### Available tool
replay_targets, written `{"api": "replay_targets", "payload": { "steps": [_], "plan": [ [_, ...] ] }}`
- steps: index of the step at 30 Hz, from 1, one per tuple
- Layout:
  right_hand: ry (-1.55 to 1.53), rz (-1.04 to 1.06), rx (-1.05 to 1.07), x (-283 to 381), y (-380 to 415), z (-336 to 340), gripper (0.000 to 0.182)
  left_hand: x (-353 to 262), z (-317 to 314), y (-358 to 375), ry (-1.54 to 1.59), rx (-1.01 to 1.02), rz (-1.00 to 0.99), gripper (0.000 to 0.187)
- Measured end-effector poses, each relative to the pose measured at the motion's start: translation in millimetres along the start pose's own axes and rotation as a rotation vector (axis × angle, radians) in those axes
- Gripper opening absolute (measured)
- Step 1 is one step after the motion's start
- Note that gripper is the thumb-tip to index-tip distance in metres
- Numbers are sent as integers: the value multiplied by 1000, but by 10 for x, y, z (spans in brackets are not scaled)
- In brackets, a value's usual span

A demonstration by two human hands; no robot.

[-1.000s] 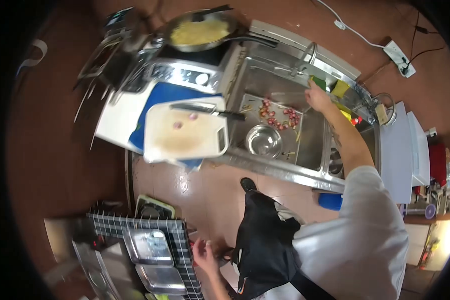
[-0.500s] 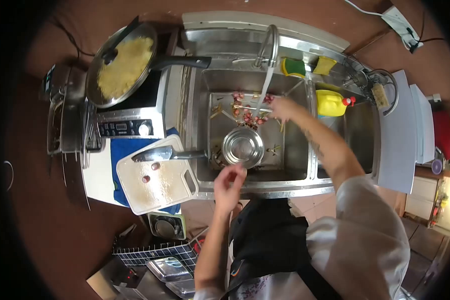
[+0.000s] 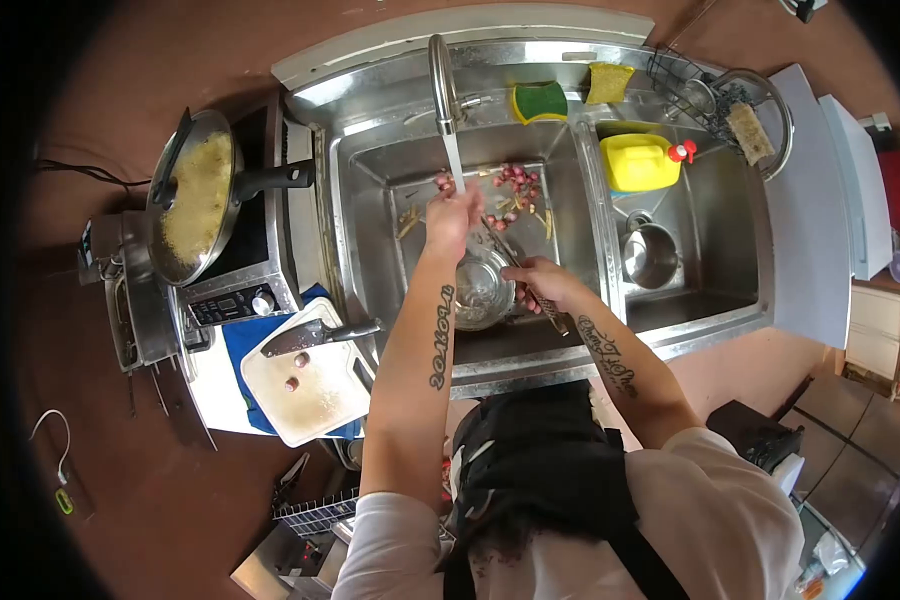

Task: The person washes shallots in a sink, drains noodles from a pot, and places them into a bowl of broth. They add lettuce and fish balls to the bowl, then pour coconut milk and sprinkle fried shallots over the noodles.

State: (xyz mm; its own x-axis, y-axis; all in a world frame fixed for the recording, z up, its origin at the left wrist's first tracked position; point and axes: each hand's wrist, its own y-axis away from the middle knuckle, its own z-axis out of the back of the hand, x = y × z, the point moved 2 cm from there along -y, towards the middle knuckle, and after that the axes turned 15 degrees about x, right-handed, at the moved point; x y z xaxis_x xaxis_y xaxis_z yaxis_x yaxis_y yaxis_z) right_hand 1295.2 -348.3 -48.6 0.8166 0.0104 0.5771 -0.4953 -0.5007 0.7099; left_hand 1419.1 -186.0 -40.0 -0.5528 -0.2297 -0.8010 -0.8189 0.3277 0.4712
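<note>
My left hand [image 3: 453,218] is in the water stream below the tap [image 3: 442,85], its fingers blurred beside the upper end of a long thin utensil [image 3: 547,308]. My right hand [image 3: 542,281] is closed around that utensil, which slants across the left basin. Just under it, a round clear bowl [image 3: 478,298] sits in the basin, partly hidden by my hands. Small reddish bulbs [image 3: 517,180] and pale scraps [image 3: 548,222] lie on the basin floor beyond my hands.
Left stands a hob with a pan of yellow food [image 3: 198,195]. Nearer is a white cutting board [image 3: 315,395] with a knife [image 3: 300,338] and two small bulbs. The right basin holds a yellow bottle [image 3: 638,163] and a metal pot [image 3: 650,256]. Sponges [image 3: 540,103] rest behind the sink.
My left hand has moved from beside the bowl to the water stream. My right hand has come from the bulbs towards the bowl and now grips the utensil. The camera view has shifted.
</note>
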Motion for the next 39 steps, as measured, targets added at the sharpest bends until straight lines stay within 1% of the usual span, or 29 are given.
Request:
{"api": "replay_targets", "payload": {
  "steps": [1,3,4,6,7,10,11,13,14,16,17,19,21,23,25,26,28,29,30,32,33,35,36,37,38,39],
  "plan": [
    [-32,2,13,18,-51,-13,33,42,96,-56,-4,-9,-5,11],
    [-50,5,49,69,-153,-37,34,100,264,-105,122,35,-20,11],
    [-70,7,78,90,-203,-65,34,136,293,-123,123,23,-17,11],
    [-84,-22,89,85,-237,-137,37,176,366,-122,61,-48,-109,12],
    [-121,-53,83,92,-219,-169,38,189,400,-103,64,-59,-109,12],
    [-166,-89,81,54,-217,-194,38,279,551,20,-49,-312,51,11],
    [-183,-92,83,14,-206,-215,38,338,564,84,-46,-321,57,11],
    [-193,-94,75,43,-161,-253,37,512,617,90,-79,-342,-58,12],
    [-208,-95,64,46,-124,-283,36,620,640,110,-78,-347,-56,12],
    [-216,-96,64,31,-86,-295,35,850,672,139,-3,-397,39,11],
    [-224,-94,61,16,-59,-303,34,948,666,171,-1,-401,42,11],
    [-217,-95,68,17,15,-323,33,1078,590,215,99,-328,14,12],
    [-215,-97,74,-23,60,-348,32,1169,499,277,115,-326,40,12],
    [-198,-58,83,-14,45,-340,32,1153,422,253,128,-321,58,12],
    [-191,-28,80,56,-64,-316,32,1142,350,232,360,-286,75,13],
    [-186,3,76,98,-132,-302,33,1114,348,216,361,-287,76,13],
    [-131,6,50,199,-206,-314,35,1015,337,108,331,-78,41,15],
    [-76,8,29,234,-204,-327,37,946,375,24,162,-142,99,17],
    [-71,-5,35,265,-152,-354,37,820,349,-41,172,-153,102,17],
    [12,-5,7,299,-17,-405,39,572,271,-70,287,-243,-16,22],
    [21,6,21,285,-67,-326,41,574,245,-62,296,-252,-8,22],
    [20,49,19,422,-210,-198,42,559,180,-76,266,-137,-6,23],
    [1,92,-1,509,-298,-186,42,517,169,-102,266,-138,-6,23],
    [65,86,-7,535,-321,-198,42,483,173,-105,253,-151,29,24],
    [61,85,-3,499,-276,-237,42,435,190,-113,239,-162,63,25],
    [116,52,-11,547,-127,-340,42,409,278,-199,184,-238,49,25]
  ]
}}
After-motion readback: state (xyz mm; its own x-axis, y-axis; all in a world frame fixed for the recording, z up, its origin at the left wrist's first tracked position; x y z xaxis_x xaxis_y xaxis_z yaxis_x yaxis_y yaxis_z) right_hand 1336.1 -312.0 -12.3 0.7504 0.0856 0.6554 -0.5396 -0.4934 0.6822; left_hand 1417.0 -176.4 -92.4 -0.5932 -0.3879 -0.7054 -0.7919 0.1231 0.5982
